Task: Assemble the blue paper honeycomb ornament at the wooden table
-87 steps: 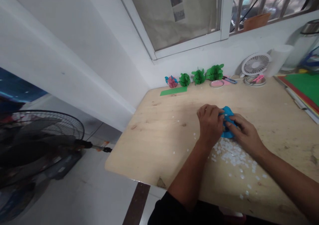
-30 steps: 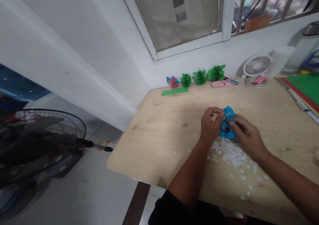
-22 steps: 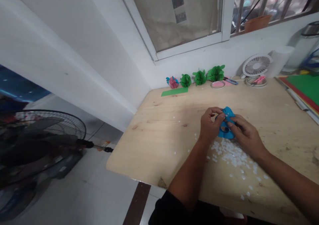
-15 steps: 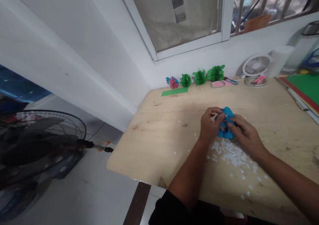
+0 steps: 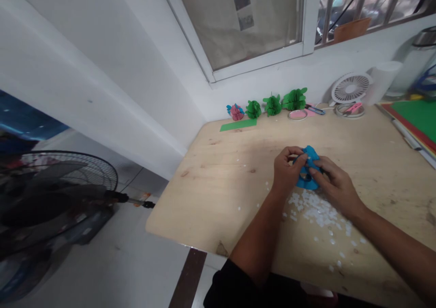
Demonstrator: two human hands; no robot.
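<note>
Wood table (image 5: 231,185): both hands' fingers (image 5: 295,162) pinched shut on blue paper piece (image 5: 308,168).

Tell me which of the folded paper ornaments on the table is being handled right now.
The blue paper ornament, gripped between the left hand and right hand. The green ones and the pink one sit untouched by the wall.

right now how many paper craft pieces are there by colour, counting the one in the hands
green paper balls: 3
pink and blue paper piece: 1
blue paper piece: 1, held between left hand and right hand
total: 5
</note>
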